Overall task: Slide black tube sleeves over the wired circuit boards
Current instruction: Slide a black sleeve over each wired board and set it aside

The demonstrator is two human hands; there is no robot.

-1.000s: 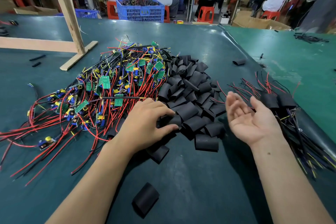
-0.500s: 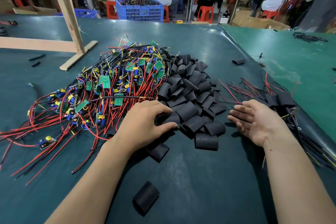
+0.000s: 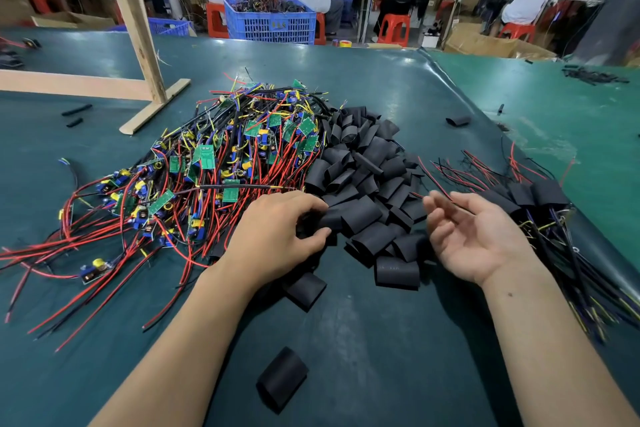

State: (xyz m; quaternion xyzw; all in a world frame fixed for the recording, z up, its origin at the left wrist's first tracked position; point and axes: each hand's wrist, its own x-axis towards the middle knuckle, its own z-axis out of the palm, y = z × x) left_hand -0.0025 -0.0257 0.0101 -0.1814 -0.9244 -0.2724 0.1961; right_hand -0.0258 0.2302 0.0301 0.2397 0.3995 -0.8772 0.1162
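Blue crate (image 3: 273,22) of wired parts beyond tabletop (image 3: 363,340), left hand (image 3: 277,236) grip pinching black tube sleeve (image 3: 332,218) at sleeve pile (image 3: 367,177), right hand (image 3: 478,239) grip released, palm up, empty.

left hand (image 3: 277,236) palm down with fingers curled, right hand (image 3: 478,236) palm up, fingers relaxed

1. The left hand (image 3: 277,236) pinches a tube sleeve (image 3: 349,217) at the near edge of the sleeve pile (image 3: 360,163).
2. Left of that grip lie the wired circuit boards (image 3: 207,166).
3. Right of it rests the right hand (image 3: 478,236), palm up, with the sleeved boards (image 3: 540,194) beyond.
4. Nearer the person lies a loose sleeve (image 3: 282,378).
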